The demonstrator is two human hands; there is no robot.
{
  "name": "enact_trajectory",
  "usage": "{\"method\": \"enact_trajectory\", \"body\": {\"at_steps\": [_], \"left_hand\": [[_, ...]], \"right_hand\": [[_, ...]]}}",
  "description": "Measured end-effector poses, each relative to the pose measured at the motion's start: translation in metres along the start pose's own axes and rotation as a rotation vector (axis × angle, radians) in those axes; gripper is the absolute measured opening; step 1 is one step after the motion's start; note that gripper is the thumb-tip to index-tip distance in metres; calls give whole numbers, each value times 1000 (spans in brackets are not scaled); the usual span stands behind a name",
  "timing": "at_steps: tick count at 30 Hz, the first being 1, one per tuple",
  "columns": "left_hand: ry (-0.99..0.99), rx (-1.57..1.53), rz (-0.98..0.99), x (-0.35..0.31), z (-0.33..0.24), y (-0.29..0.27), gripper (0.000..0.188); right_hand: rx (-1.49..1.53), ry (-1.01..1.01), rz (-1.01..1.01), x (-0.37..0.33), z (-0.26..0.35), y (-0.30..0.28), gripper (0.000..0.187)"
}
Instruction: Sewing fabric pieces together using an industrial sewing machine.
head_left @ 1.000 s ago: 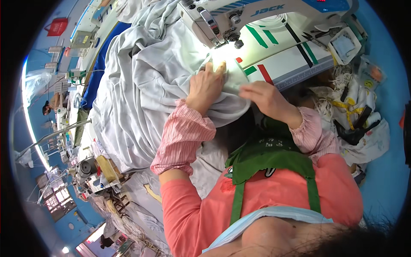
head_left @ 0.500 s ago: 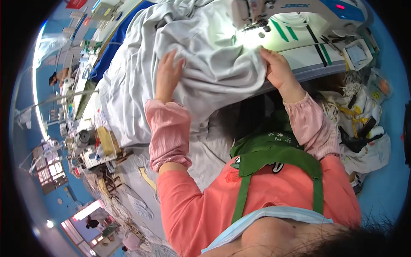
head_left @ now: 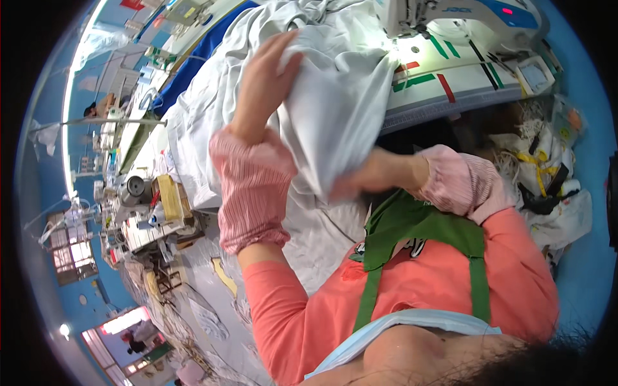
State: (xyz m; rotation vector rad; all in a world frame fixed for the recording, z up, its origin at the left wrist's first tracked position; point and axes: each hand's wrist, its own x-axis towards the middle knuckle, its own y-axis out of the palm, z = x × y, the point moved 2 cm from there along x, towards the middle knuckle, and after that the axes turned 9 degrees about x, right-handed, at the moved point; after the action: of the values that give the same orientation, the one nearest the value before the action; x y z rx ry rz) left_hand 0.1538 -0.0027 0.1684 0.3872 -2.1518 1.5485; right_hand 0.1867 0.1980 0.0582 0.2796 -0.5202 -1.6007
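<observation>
A large piece of light grey fabric (head_left: 215, 96) lies in folds over the sewing table and hangs past its front edge. My left hand (head_left: 269, 77) rests over the folds, fingers stretched out and thumb apart, holding nothing. Below the table edge, in front of the apron, my right hand (head_left: 367, 175) is smeared by motion. It closes on the fabric's near part, which is drawn down to a point at its fingers. At the back, the sewing machine (head_left: 450, 16) has its lit needle area beside the fabric's right side.
Red, green and black tape strips mark the table (head_left: 412, 103) right of the fabric. A small white tray (head_left: 534, 76) sits at its right end. Bags and scraps (head_left: 547, 174) are heaped to the right. More sewing machines (head_left: 136, 188) stand at left, with people farther back.
My right hand has pulled the fabric from the table edge down and left toward my body, uncovering red and green strips. My left hand has moved farther up over the folds.
</observation>
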Motion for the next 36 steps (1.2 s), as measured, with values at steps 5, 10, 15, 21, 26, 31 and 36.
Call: {"method": "enact_trajectory", "body": {"at_steps": [5, 10, 15, 21, 26, 31, 36], "left_hand": [[48, 55, 894, 26, -1, 144, 57], [-572, 455, 848, -21, 129, 127, 76], [-862, 751, 890, -74, 204, 67, 40], [-824, 941, 860, -79, 167, 36, 31], [167, 286, 198, -1, 41, 162, 26], [386, 277, 313, 32, -28, 215, 20], [234, 272, 260, 3, 4, 201, 9]], "right_hand": [[-475, 95, 230, -97, -44, 5, 33], [-784, 505, -489, -239, -59, -69, 35], [-790, 649, -477, -225, -107, -130, 31], [-1271, -225, -860, -179, -61, -200, 55], [-182, -44, -695, -121, -91, -189, 38], [-511, 63, -911, -149, -79, -155, 29], [-542, -338, -1015, -154, -55, -125, 51]]}}
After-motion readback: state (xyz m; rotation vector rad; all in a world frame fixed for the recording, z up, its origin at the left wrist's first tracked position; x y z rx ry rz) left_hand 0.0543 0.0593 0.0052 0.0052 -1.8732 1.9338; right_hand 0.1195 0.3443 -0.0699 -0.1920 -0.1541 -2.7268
